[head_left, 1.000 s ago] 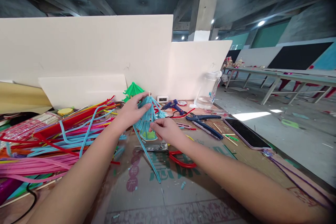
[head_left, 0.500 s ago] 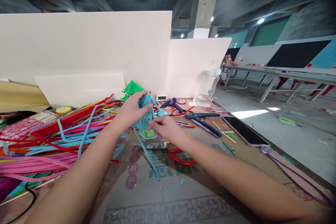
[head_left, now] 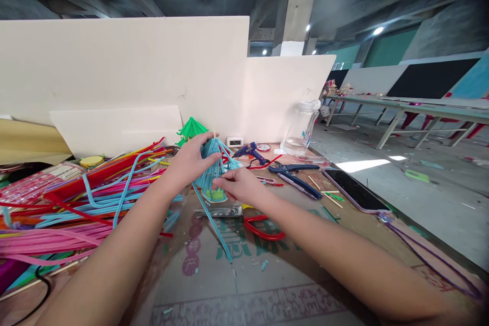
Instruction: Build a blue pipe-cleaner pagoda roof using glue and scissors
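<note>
- Left hand (head_left: 188, 162) is curled round the top of the blue umbrella (head_left: 215, 168).
- Right hand (head_left: 240, 186) seemingly pinches a low strand.
- Glue gun (head_left: 251, 153) lies far right.

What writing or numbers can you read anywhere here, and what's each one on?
Cardboard mat: large green characters and a purple round mark with characters, all too blurred and partly covered by the arms to read.
Small white clock: dark digits on its display, too small to read.
Nothing else shows legible text.
</note>
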`<state>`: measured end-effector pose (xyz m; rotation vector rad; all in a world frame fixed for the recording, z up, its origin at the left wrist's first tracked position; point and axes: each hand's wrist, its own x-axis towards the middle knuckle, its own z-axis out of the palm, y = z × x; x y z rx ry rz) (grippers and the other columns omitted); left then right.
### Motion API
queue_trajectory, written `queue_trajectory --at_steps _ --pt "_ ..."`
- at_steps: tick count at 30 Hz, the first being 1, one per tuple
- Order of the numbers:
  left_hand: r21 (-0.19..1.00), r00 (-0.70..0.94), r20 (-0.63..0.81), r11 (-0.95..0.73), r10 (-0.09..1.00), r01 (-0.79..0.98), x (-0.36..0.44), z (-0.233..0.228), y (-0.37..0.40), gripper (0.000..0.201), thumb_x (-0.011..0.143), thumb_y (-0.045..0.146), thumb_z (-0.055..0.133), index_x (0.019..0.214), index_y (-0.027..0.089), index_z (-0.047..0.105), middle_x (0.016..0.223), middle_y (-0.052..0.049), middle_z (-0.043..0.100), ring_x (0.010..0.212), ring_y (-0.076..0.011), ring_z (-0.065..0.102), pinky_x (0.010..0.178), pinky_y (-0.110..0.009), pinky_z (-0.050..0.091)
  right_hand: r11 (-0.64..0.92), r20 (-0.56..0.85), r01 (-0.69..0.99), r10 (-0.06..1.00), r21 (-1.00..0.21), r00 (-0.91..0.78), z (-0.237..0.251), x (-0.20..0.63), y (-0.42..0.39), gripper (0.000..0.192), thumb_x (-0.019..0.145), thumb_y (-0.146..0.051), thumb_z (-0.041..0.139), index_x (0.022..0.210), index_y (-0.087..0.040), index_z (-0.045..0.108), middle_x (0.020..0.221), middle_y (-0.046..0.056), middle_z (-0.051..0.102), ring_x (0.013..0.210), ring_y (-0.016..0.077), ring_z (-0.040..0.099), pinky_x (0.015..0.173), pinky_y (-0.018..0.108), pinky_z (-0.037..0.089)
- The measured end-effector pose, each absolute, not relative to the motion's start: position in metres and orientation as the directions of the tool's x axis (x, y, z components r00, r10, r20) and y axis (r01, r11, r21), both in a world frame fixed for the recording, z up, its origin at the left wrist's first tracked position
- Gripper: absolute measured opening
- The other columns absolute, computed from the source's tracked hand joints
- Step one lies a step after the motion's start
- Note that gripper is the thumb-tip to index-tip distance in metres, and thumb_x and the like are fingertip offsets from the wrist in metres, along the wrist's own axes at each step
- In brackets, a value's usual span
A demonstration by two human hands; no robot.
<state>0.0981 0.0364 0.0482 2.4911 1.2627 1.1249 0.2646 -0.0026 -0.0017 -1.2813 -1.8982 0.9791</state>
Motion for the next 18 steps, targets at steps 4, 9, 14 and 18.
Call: queue_trajectory --at_steps 4,9,14,18 --pt "0.422 0.388 0.557 -0.652 0.734 0.630 0.094 0.048 0.040 0.056 0.083 0.040 0.057 0.134 0.020 0.051 0.137 -0.007 0.057 0.127 -0.0254 0.051 0.106 -0.038 0.040 0.251 0.016 0.486 0.900 -0.837 -0.436 0.009 0.277 0.001 0.035 0.089 -0.043 0.053 0.084 -0.015 0.072 0.048 -0.004 0.055 0.041 0.0084 0.043 0.044 0.021 0.033" --pt "0.422 0.402 0.560 -0.666 0.725 0.615 0.093 0.048 0.040 0.056 0.083 0.040 0.058 0.134 0.019 0.052 0.137 -0.008 0.057 0.126 -0.0258 0.052 0.107 -0.039 0.039 0.337 0.131 0.571 0.919 -0.748 -0.371 0.029 0.292 0.002 0.033 0.089 -0.041 0.053 0.080 -0.015 0.071 0.049 -0.003 0.056 0.045 0.0095 0.048 0.048 0.021 0.035" --pt "0.438 0.390 0.563 -0.663 0.729 0.607 0.094 0.048 0.038 0.053 0.083 0.038 0.057 0.132 0.019 0.053 0.135 -0.006 0.059 0.124 -0.0253 0.054 0.107 -0.040 0.040 0.464 0.439 0.687 0.869 -0.559 -0.229 0.035 0.305 0.007 0.027 0.087 -0.038 0.055 0.079 -0.017 0.069 0.059 -0.002 0.056 0.054 0.0099 0.048 0.050 0.023 0.028" --pt "0.443 0.394 0.550 -0.657 0.737 0.610 0.094 0.048 0.038 0.051 0.084 0.035 0.055 0.133 0.021 0.053 0.139 -0.005 0.056 0.126 -0.0244 0.052 0.108 -0.041 0.039 0.468 0.492 0.732 0.846 -0.495 -0.208 0.035 0.317 0.012 0.024 0.088 -0.037 0.055 0.083 -0.018 0.069 0.067 0.000 0.061 0.062 0.0119 0.052 0.054 0.023 0.030"
